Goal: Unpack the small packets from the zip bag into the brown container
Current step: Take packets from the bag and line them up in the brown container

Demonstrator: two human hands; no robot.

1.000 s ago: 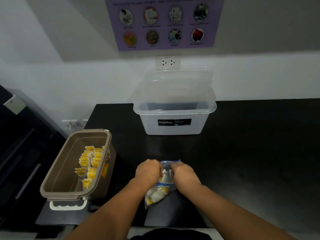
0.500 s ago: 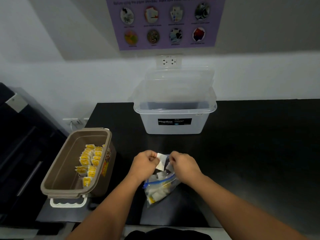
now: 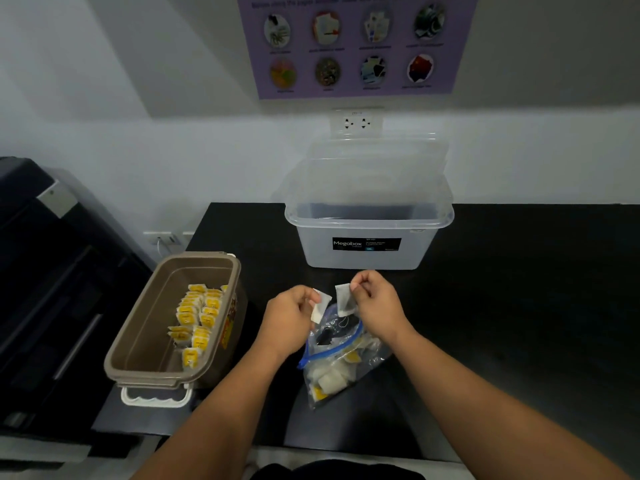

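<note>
Equipment (image 3: 52,289), dark w/ a long handle, stands far left of the zip bag (image 3: 341,362). Brown container (image 3: 152,323) sits left of the bag, apart from it, lid off, at the left edge of the black counter (image 3: 519,289). Rows of yellow-labelled packets (image 3: 197,317) line its side nearest the bag; a white latch (image 3: 156,398) hangs at its near end.

Left hand (image 3: 289,322) hovers just above-left of the bag's mouth, fingers curled, thumb & forefinger pinching a white packet (image 3: 320,306) by its top corner. Packet hangs clear of the bag.

Zip bag lies on the counter, approx. ctr, blue zip strip open, mouth pointing away from the person. White & yellow packets fill its lower half.

Right hand (image 3: 377,303) is just above-right of the bag's mouth, fingers curled, tips pinching a second white packet (image 3: 344,301) by its top edge; a thin string trails from it towards the bag. The two held packets hang side by side, near each other, not touching.

Beyond the bag stands a clear box (image 3: 367,261) w/ a "Megabox" label (image 3: 365,244), its clear lid (image 3: 377,161) propped upright behind it. On the wall above: a socket (image 3: 356,123) & a purple poster (image 3: 353,43).
</note>
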